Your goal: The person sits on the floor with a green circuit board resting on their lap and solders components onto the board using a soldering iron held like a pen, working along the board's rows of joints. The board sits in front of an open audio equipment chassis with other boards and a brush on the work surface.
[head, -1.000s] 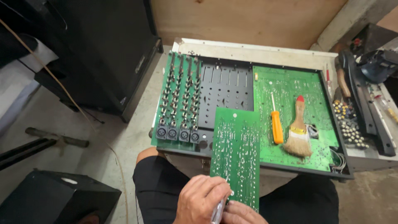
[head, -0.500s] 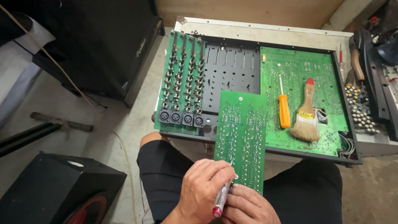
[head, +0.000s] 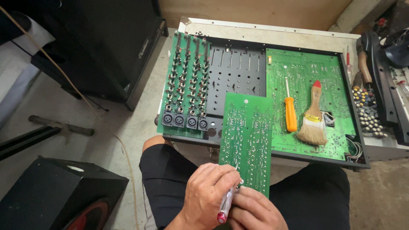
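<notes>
The narrow circuit board (head: 248,140) is matt green laminate dotted with shiny solder; the paintbrush (head: 312,121) has a bare wooden handle; the screwdriver (head: 290,113) handle is glossy orange plastic.

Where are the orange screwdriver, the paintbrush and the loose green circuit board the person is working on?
orange screwdriver (head: 291,114): head view, middle of its orange handle.
paintbrush (head: 312,116): head view, wooden handle just above the metal band.
loose green circuit board (head: 249,132): head view, centre of its solder side.

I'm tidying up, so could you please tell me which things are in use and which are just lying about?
In use:
long green circuit board
clear red-capped tester screwdriver
left hand
right hand

Lying about:
orange-handled screwdriver
wooden paintbrush
black speaker box
</notes>
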